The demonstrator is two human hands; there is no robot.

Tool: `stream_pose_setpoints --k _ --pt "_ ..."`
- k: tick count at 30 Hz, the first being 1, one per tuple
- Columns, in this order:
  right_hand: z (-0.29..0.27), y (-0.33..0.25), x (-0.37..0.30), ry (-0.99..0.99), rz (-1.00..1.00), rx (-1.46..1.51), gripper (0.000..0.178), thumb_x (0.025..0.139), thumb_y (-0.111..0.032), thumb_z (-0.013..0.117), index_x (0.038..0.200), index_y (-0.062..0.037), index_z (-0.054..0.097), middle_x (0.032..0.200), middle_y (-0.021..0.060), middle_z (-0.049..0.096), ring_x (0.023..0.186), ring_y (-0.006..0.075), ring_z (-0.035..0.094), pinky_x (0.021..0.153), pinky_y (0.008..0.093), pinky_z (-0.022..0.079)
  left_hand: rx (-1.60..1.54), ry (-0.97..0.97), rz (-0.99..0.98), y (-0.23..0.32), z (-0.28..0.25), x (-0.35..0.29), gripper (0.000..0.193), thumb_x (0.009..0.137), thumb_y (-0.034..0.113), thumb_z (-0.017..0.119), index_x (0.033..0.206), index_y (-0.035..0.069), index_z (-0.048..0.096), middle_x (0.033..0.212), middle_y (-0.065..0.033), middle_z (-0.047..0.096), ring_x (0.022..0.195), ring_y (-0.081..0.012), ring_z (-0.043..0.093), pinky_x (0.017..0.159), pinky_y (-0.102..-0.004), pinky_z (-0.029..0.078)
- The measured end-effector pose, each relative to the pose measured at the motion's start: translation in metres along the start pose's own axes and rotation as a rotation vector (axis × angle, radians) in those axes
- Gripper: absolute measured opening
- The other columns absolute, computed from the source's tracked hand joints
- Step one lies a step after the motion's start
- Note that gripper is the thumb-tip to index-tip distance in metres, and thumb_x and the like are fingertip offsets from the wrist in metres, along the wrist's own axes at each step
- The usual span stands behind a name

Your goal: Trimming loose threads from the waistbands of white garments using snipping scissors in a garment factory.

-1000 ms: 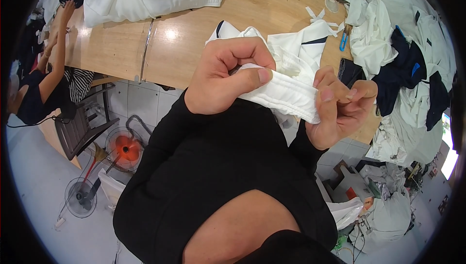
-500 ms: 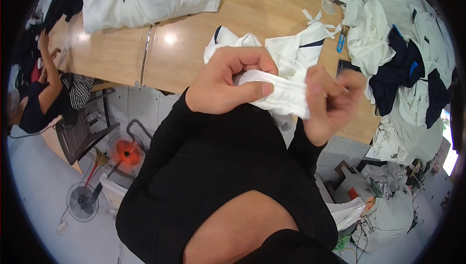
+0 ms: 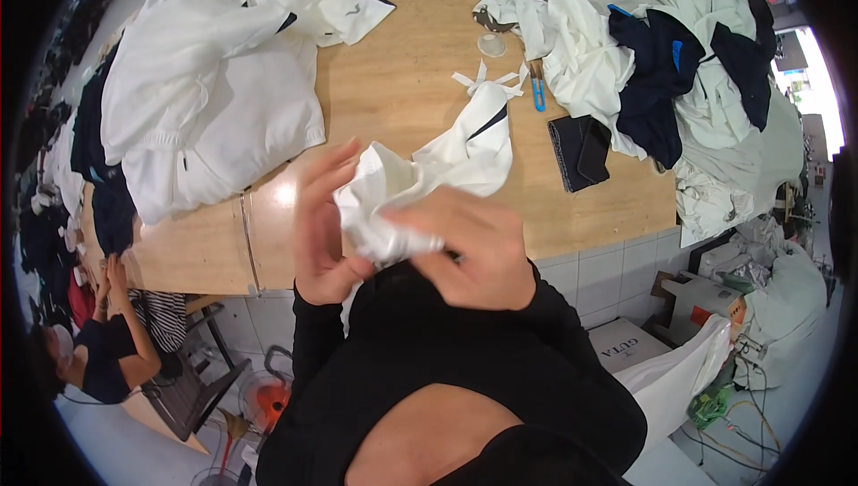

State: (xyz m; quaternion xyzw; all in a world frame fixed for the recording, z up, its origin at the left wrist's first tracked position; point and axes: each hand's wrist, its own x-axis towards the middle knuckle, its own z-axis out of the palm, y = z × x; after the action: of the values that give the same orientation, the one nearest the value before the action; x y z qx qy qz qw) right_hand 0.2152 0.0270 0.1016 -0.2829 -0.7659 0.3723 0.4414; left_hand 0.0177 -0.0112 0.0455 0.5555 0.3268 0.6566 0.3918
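A white garment (image 3: 465,151) with a narrow dark stripe hangs bunched over the near edge of the table in front of me. Its near end is gathered in my right hand (image 3: 478,249), whose fingers are closed on the white cloth and smeared by motion. My left hand (image 3: 323,231) is at the left side of the cloth, fingers stretched upward and thumb apart, also blurred. It touches or nearly touches the fabric; the exact contact is hard to make out.
A big pile of white garments (image 3: 214,102) lies left on the wooden table (image 3: 402,48). On the right are blue-handled thread snips (image 3: 537,88), a dark folded cloth item (image 3: 579,154) and heaped white and navy clothes (image 3: 657,75). A co-worker (image 3: 116,352) is at far left.
My view has shifted, showing more of the table. My left hand has gone from pinching the garment's band to stretched fingers; my right hand has moved left with the cloth.
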Motion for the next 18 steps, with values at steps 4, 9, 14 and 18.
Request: stream_pose_setpoints --k 4,9,14,18 --pt "0.010 -0.025 0.021 0.088 -0.374 0.041 0.041 0.074 0.008 0.080 0.114 -0.0003 0.077 0.102 0.0139 0.076 0.088 0.0298 0.075 0.076 0.0392 0.060 0.018 -0.291 -0.119 0.000 -0.008 -0.006 0.053 0.097 0.023 0.076 0.142 0.001 0.060 0.129 -0.0213 0.071 0.127 -0.0405 0.063 0.123 -0.0625 0.032" --pt "-0.012 0.003 0.007 0.229 -0.377 -0.055 0.024 0.079 0.002 0.082 0.102 -0.0015 0.076 0.103 0.0114 0.077 0.092 0.0290 0.071 0.083 0.0440 0.057 -0.535 -0.369 0.240 0.021 -0.093 -0.005 0.018 0.102 0.022 0.072 0.113 0.011 0.064 0.095 -0.0024 0.073 0.091 -0.0275 0.073 0.121 -0.0596 0.031" --pt "-0.004 0.150 -0.061 0.325 0.456 -0.243 0.009 0.095 -0.005 0.074 0.101 0.0017 0.077 0.092 0.0133 0.077 0.084 0.0222 0.073 0.078 0.0340 0.057 -0.588 0.032 0.542 0.028 -0.109 -0.006 0.031 0.102 0.032 0.070 0.125 0.014 0.060 0.100 0.0006 0.071 0.094 -0.0158 0.068 0.119 -0.0416 0.036" --pt "-0.013 0.236 -0.107 0.412 0.596 -0.310 0.011 0.097 -0.005 0.073 0.102 0.0027 0.076 0.085 0.0145 0.077 0.071 0.0213 0.072 0.069 0.0326 0.056 -0.342 0.342 -0.113 -0.011 -0.104 -0.036 0.032 0.096 0.035 0.072 0.102 0.005 0.065 0.072 -0.0021 0.056 0.068 -0.0192 0.058 0.092 -0.0498 0.051"
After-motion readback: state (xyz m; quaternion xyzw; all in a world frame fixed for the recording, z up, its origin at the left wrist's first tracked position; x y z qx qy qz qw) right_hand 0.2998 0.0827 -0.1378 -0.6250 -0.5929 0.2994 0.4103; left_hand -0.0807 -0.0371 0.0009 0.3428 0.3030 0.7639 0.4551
